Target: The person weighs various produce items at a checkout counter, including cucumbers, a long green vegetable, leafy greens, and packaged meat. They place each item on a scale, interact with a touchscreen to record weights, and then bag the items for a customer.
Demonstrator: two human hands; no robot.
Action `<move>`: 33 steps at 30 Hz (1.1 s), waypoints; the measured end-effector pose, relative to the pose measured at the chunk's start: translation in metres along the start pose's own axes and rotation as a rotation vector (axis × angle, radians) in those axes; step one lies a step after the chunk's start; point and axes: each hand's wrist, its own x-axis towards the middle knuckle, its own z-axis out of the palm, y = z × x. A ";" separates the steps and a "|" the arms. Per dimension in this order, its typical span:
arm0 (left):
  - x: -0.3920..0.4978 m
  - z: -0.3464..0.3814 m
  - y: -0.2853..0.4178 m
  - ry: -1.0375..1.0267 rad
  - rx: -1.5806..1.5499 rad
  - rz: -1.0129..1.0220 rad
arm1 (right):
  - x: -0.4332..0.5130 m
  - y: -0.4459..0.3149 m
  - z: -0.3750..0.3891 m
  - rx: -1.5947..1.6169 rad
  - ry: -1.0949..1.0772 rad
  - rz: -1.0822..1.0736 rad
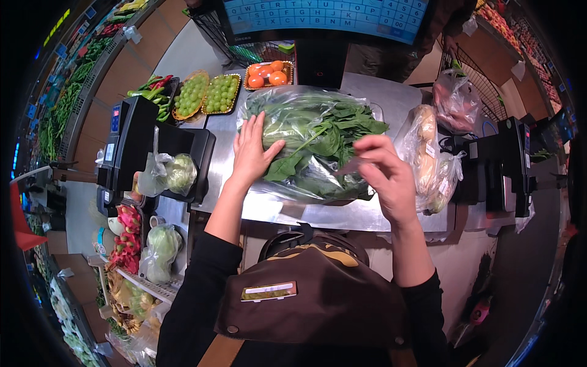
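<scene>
A large clear plastic bag [279, 103] of leafy greens lies on the steel counter before me. Dark green leaves [337, 137] spill from its right side. My left hand [253, 149] rests flat on the bag's left part, thumb spread and nothing gripped. Over the right edge of the greens, my right hand [387, 176] is raised with curled fingers. A small thin slip [349, 167] shows at its thumb and fingertips; whether it is a label or plastic film is unclear. Under the bag, the scale plate [378, 111] is mostly hidden.
A touchscreen [321, 20] stands at the back. Grapes [221, 94] and orange fruit [269, 74] sit in trays at the back left. A scale [202, 169] on the left bears a bagged cabbage [181, 173]. Bagged pale roots [426, 142] lie right. Another person [390, 59] stands opposite.
</scene>
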 end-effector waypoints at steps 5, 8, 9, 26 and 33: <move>-0.002 0.007 0.004 0.035 -0.097 -0.011 | 0.115 0.087 0.044 -0.407 -0.340 0.435; -0.009 0.001 0.003 0.067 -0.094 -0.054 | 0.119 0.102 0.066 -1.071 -0.313 0.303; -0.012 0.001 0.002 0.072 -0.096 -0.071 | 0.114 0.096 0.073 -1.162 -0.302 0.243; 0.013 -0.008 -0.041 0.201 -0.329 -0.101 | 0.052 0.032 -0.046 -0.825 0.259 -0.300; 0.128 0.002 0.048 -0.412 0.004 0.250 | -0.090 0.094 -0.090 0.253 -0.277 0.949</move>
